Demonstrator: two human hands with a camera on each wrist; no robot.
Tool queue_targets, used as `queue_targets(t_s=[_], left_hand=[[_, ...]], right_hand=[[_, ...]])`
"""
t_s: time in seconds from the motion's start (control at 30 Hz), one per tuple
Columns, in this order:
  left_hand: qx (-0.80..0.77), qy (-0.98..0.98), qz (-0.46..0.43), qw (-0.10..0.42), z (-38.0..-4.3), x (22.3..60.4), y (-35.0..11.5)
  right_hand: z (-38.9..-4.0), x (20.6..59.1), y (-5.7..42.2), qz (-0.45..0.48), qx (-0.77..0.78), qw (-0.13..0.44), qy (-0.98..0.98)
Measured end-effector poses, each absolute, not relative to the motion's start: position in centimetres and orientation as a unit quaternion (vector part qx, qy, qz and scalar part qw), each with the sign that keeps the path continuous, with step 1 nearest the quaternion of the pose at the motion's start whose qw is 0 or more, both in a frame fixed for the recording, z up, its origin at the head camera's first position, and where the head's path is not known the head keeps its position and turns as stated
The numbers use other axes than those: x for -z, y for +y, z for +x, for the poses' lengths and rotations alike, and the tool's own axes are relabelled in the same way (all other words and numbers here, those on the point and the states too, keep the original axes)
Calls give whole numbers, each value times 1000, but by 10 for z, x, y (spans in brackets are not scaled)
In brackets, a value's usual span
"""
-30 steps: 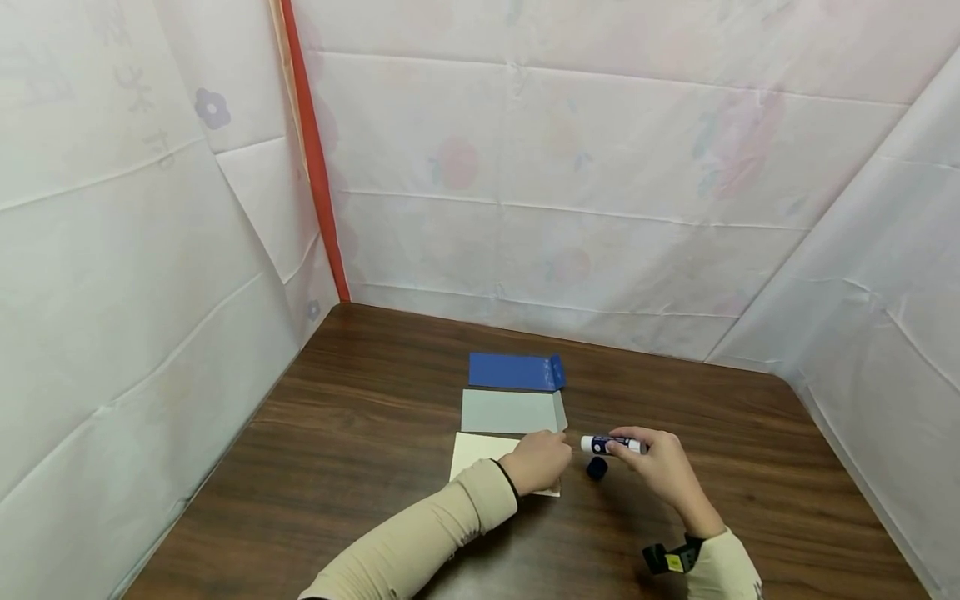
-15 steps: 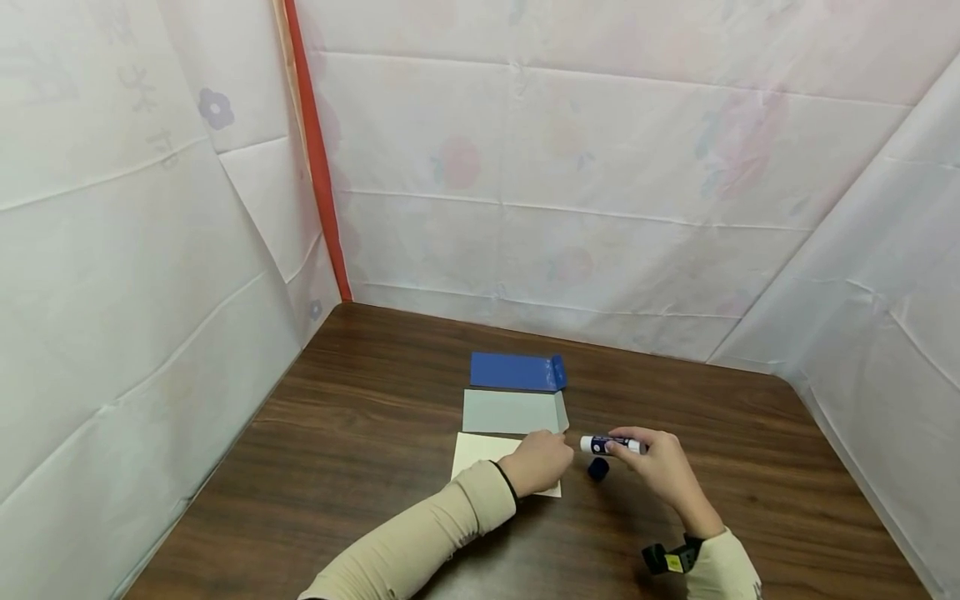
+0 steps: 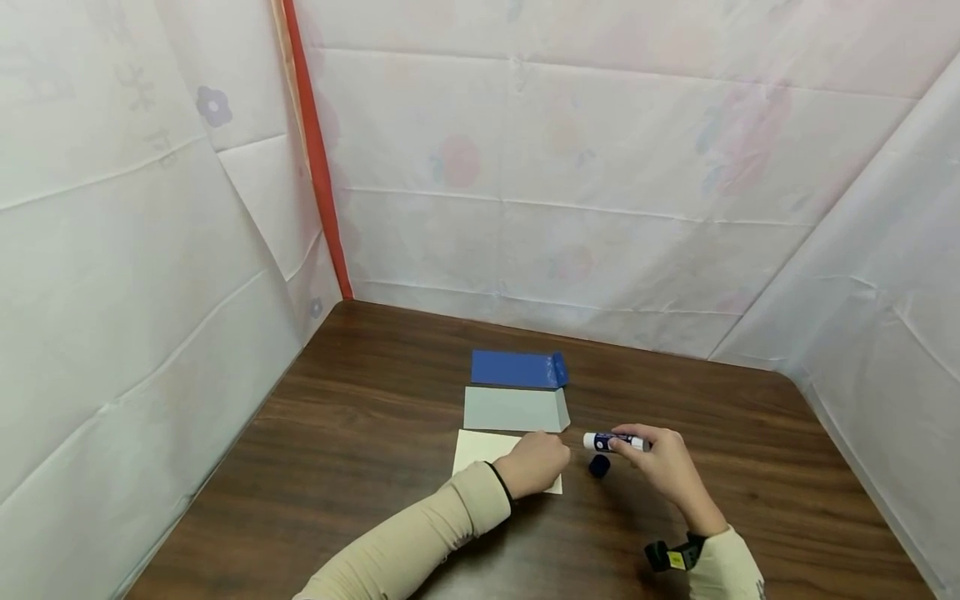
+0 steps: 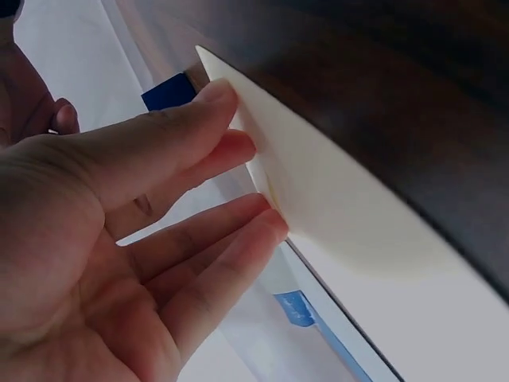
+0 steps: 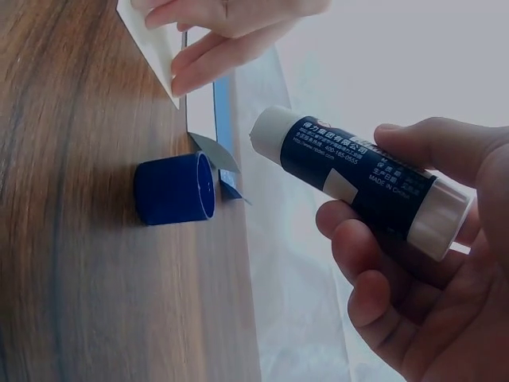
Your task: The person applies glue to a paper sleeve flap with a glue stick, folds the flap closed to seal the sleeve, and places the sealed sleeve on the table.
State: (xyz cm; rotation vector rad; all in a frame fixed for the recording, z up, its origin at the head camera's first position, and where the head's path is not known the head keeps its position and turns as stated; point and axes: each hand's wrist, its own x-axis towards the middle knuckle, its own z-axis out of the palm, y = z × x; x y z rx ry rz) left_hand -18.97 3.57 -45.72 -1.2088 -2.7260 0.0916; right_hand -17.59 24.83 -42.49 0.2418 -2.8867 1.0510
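Note:
My right hand (image 3: 663, 465) grips a glue stick (image 5: 350, 169) with a dark blue label, held tilted above the table between thumb and fingers. Its cap is off, and the white end points toward my left hand (image 3: 534, 461). The blue cap (image 5: 171, 189) rests on the table below the glue stick. With fairly straight fingers (image 4: 219, 255), my left hand touches the right end of a cream envelope (image 3: 480, 448). That hand and wrist cover much of this envelope in the head view. The envelope's near edge shows in the left wrist view.
Beyond the cream envelope lie a pale grey-green envelope (image 3: 510, 408) and then a blue envelope (image 3: 513, 368), both with flaps to the right. All lie on a dark wooden table (image 3: 337, 467). White cloth walls (image 3: 525, 250) stand at the back and sides.
Both hands keep nearly the same place, and the right still holds the glue stick. Only a slight shift of the head view shows.

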Motion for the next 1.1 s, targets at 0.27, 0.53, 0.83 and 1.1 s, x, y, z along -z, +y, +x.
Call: queue_targets(t_s=[0.27,0.53,0.83,1.1], left_hand=[[-31,-915,-395,69,-188,459,30],[-31,-917,-393,69,-187,461,28],[-32,-915,-399,45,-186,461,26],[-26,-920,-389,43,-187,462,29]], right_hand=[[-177,425,247,79,-343,25,-936],[-179,426,248,82,-341,35,-936],[-176,428,246,76,-342,31,-936],[-178,429,246,81,-350,34,-932]])
